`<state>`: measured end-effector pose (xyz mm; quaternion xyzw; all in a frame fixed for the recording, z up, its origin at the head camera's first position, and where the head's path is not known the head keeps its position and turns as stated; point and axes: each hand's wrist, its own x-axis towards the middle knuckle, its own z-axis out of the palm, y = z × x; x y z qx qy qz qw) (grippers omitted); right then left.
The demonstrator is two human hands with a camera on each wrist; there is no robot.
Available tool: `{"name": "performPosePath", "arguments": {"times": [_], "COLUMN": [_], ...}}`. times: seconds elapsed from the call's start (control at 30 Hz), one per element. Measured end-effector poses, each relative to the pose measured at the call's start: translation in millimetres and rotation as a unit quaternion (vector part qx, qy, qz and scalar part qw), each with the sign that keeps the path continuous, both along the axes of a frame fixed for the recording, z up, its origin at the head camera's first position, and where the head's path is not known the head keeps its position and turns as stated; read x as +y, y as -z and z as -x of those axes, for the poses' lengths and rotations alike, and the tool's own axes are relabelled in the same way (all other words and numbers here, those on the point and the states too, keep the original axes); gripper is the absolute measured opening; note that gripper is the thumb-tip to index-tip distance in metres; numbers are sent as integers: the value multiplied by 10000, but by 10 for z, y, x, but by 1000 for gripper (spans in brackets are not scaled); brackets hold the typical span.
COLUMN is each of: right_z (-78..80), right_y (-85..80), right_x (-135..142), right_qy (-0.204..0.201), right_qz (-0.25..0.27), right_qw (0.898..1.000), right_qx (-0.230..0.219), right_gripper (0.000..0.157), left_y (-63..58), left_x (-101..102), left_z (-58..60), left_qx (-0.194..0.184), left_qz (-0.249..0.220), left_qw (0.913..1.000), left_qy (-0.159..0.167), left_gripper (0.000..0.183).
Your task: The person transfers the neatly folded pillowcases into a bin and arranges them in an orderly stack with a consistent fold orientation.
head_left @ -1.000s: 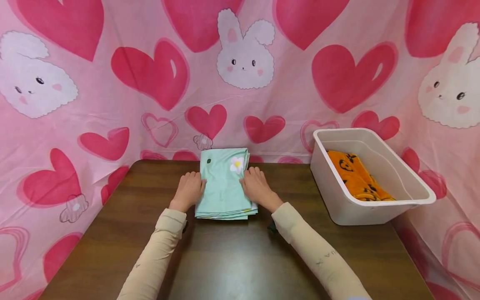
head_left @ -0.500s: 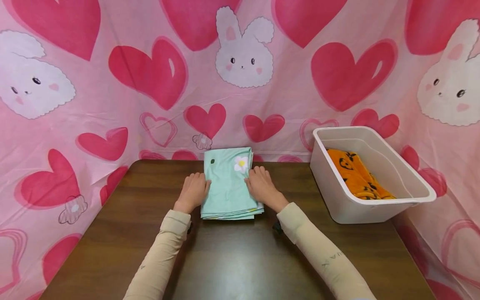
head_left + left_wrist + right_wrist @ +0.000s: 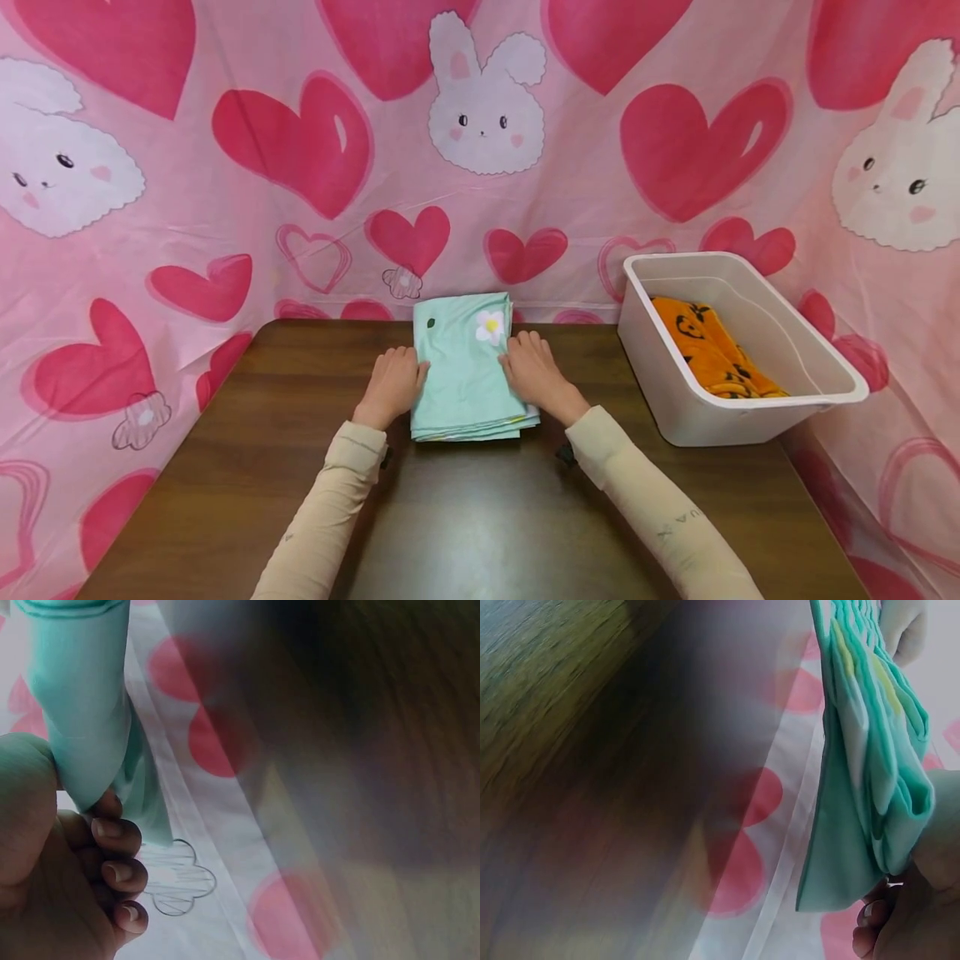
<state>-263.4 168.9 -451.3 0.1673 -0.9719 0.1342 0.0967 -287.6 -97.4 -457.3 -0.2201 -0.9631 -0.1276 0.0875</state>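
Observation:
A mint-green folded cloth (image 3: 467, 375) with a white flower print lies between my two hands near the far table edge. My left hand (image 3: 390, 387) grips its left side, thumb on top; in the left wrist view the fingers (image 3: 118, 834) curl under the fabric (image 3: 82, 690). On the opposite side my right hand (image 3: 542, 375) pinches the cloth's edge, thumb over the top. The right wrist view shows the stacked folds (image 3: 877, 757) side-on, with the right fingertips (image 3: 866, 930) beneath them.
A white plastic bin (image 3: 645, 358) stands at the table's right rear, holding an orange cloth (image 3: 705, 346) with dark print. Behind the brown wooden table (image 3: 465, 517) hangs a pink curtain (image 3: 330, 250) with hearts and bunnies.
Both hands have moved a little to the right, carrying the mint-green cloth with them, their hold unchanged. The bin and the orange cloth have stayed put.

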Motion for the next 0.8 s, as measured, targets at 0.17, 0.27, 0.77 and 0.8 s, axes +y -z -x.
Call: {"name": "performPosePath", "arguments": {"times": [0.17,0.27,0.77,0.8], "right_z": [-28,-44,-149,-157], "right_y": [-5,-8,-50,-46], "right_x": [76,126,328,338], "right_qy": [57,79,145,142], "right_qz": [-152,-191,-86,-93], "right_qw": [9999,9998,9999,9998], "right_qx": [-40,-33,-13,-38], "right_gripper": [27,27,25,25], "left_y": [-37,-66,-73,-69], "left_x": [72,121,331,341], "left_z": [-42,-65,-141,-154], "left_qx": [-33,30,92,98], "left_qz": [-19,-9,-77,-101], "left_qw": [10000,10000,9999,9999], "left_qy": [20,52,84,83], "left_gripper": [32,32,33,33]}}
